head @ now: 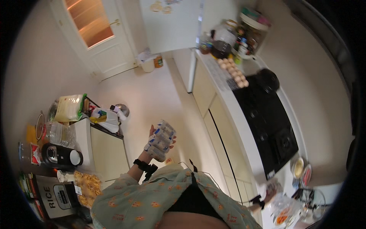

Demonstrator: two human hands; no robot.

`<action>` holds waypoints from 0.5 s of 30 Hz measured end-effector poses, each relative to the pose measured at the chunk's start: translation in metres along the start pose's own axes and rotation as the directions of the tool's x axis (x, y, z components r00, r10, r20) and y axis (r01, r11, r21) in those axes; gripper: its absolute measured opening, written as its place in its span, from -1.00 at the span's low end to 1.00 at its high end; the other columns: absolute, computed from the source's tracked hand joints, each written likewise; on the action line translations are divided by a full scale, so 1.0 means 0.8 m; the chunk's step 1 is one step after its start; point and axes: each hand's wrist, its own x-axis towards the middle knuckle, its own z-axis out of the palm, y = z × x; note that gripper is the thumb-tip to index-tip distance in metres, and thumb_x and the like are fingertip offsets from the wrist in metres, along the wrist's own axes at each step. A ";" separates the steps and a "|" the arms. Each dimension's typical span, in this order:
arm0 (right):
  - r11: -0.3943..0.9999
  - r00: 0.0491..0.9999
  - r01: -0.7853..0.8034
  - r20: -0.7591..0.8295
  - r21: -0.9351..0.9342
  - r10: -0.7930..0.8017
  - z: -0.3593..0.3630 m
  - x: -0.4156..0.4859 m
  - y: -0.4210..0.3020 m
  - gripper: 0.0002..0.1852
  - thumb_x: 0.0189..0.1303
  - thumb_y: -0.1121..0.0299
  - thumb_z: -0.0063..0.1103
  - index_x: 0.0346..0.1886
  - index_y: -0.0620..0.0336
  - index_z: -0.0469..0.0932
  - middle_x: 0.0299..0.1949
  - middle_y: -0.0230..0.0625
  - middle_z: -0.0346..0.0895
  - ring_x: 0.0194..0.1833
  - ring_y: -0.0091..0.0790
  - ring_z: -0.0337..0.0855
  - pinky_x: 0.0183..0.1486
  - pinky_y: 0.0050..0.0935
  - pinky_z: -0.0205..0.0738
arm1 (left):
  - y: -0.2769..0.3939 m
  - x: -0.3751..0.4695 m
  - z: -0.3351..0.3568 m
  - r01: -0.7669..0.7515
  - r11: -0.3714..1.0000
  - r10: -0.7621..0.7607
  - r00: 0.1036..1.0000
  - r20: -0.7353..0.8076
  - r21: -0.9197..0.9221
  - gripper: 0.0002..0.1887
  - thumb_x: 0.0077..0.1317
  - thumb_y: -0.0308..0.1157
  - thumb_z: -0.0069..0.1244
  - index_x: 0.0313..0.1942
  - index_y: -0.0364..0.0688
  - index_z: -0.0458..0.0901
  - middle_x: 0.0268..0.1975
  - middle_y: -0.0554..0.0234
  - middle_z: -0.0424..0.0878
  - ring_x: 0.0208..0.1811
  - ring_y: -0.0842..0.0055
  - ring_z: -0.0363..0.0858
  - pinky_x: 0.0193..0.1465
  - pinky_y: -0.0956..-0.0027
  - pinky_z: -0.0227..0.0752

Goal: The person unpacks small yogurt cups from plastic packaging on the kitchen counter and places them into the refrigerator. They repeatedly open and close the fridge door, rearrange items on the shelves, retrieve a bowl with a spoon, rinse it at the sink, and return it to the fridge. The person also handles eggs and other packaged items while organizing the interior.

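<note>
My left hand point(153, 134) holds a pack of small wrapped bottles point(161, 140) from beneath, over the floor in front of me; the pack has blue and white markings. Far to the right, my right hand point(268, 197) is at the counter, against a blurred clear plastic item point(274, 187); whether its fingers grip it cannot be told. Beside that hand lies a clear plastic bag point(286, 201), near a dish of orange food pieces point(282, 218). Black straps are around both wrists.
Along the right counter stand a black cooktop point(266, 126), a black pot point(268, 81), eggs point(234, 71) and bottles. At left are a rice dispenser point(54, 197), a coffee machine point(57, 156) and a bag of yellowish snacks point(88, 186). A small bin point(147, 65) stands near the door point(113, 54).
</note>
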 end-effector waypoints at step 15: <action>0.874 0.130 -0.289 0.888 -0.391 0.441 0.842 -0.310 0.066 -0.09 -0.51 0.51 0.21 0.20 0.35 0.24 0.10 -0.09 0.38 0.13 -0.15 0.40 0.21 -0.20 0.22 | 0.511 -0.016 -0.145 -0.620 0.784 0.618 0.784 -0.055 -0.034 -0.14 0.01 0.36 -0.13 -0.04 -0.35 0.40 -0.16 -0.14 0.51 -0.14 0.11 0.53 -0.14 0.10 0.50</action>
